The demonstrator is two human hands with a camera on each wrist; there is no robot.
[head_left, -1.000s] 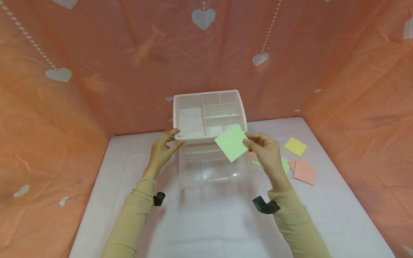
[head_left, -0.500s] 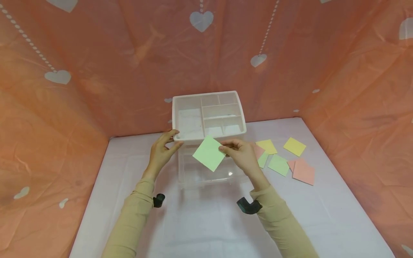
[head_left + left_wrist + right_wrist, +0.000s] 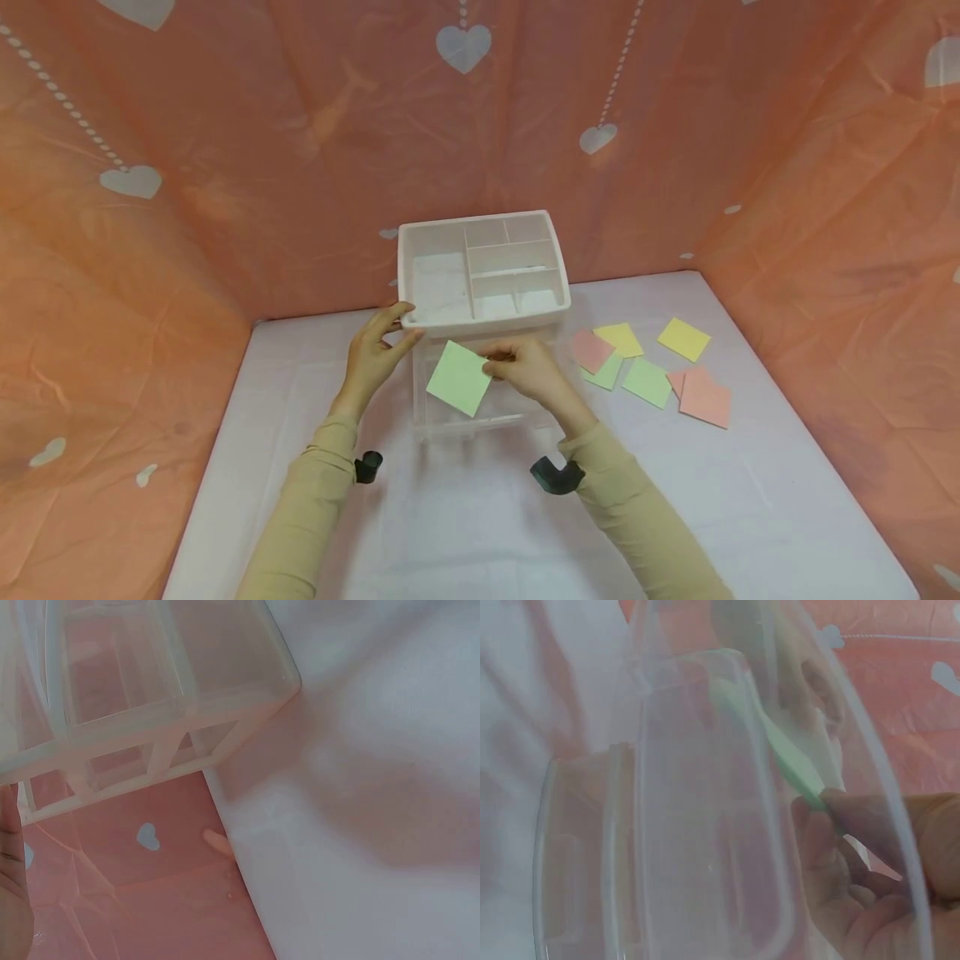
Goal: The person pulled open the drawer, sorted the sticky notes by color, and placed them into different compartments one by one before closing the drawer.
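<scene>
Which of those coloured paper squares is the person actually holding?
The green square over the clear drawer, pinched in the right hand. The other squares, including two green ones, lie untouched on the table to the right.

Tan long sleeves (image 3: 300, 517), black wrist-mounted cameras (image 3: 557, 476) near the cuffs

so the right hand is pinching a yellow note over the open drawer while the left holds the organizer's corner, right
Not quite: the note in the right hand is green, not yellow, as the head view shows. The rest stands: it is over the open drawer, and the left hand holds the organizer at its corner.
</scene>
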